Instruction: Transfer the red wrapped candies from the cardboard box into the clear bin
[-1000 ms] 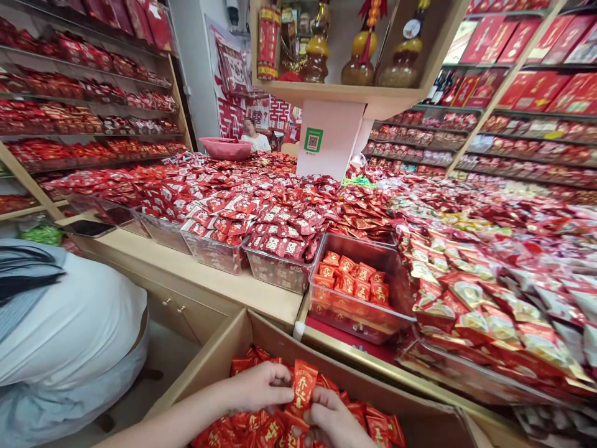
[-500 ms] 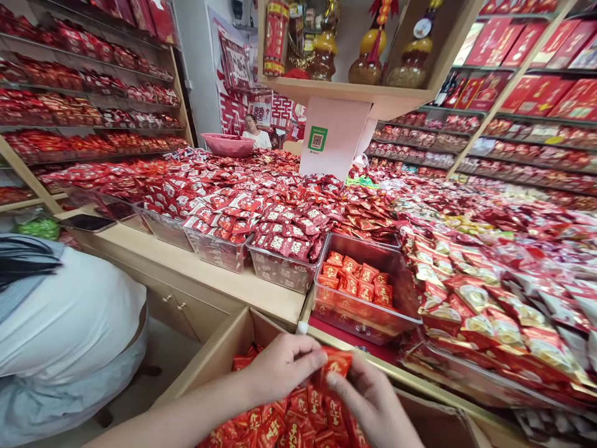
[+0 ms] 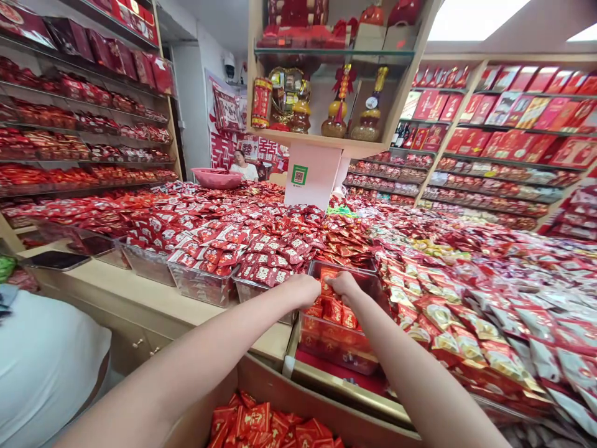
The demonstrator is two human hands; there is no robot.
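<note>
Both my arms stretch forward over a clear plastic bin (image 3: 326, 351) partly filled with small red packets (image 3: 332, 309). My left hand (image 3: 304, 289) and my right hand (image 3: 344, 285) are closed side by side above the bin, pinching a red packet (image 3: 326, 277) between them. Below my arms an open cardboard box (image 3: 261, 381) holds more of the same red packets (image 3: 265, 426).
Red wrapped sweets cover the wide counter (image 3: 196, 311) in clear bins. Shelves of red boxes line both walls. A person in white (image 3: 41, 367) crouches at lower left beside a phone (image 3: 53, 260). Another person (image 3: 242, 167) sits far back behind a pink basin (image 3: 217, 178).
My hands rose out of the cardboard box with a red packet and reached forward over the clear bin. The camera tilted upward.
</note>
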